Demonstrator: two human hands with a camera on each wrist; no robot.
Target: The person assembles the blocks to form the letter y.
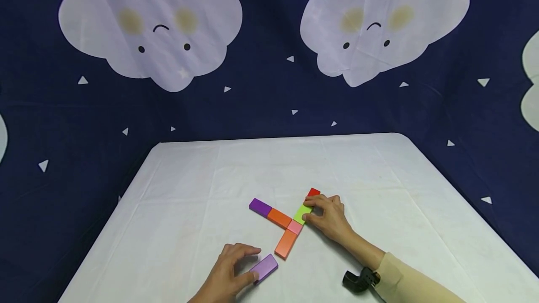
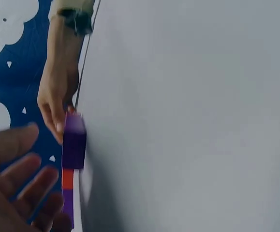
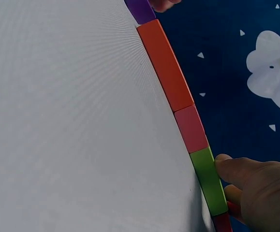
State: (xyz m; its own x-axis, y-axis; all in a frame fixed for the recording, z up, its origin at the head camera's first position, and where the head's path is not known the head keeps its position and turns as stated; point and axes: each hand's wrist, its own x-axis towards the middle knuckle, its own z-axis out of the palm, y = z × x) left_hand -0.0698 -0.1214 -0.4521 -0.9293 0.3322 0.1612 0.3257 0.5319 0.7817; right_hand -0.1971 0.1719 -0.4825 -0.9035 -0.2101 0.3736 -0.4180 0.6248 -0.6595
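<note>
My left hand [image 1: 229, 265] is beside a light purple block [image 1: 266, 267]. In the head view its thumb overlaps the block's near left end, while the index finger stays raised; the left wrist view has the fingers spread, not wrapped round it. My right hand [image 1: 331, 219] touches the right side of a green block [image 1: 301, 215] with a fingertip. A red block [image 1: 313, 191], partly covered by that hand, adjoins the green one. Below in the same row come a pink block [image 1: 294, 227] and a light orange block [image 1: 285, 245]. Branching left from the pink piece are an orange block [image 1: 280, 218] and a dark purple block [image 1: 260, 207].
A white cloth covers the table [image 1: 181, 191]. Behind it hangs a dark blue backdrop [image 1: 269, 106] with clouds and small triangles. A black device [image 1: 361, 280] is strapped at the right wrist, by a beige sleeve [image 1: 408, 279].
</note>
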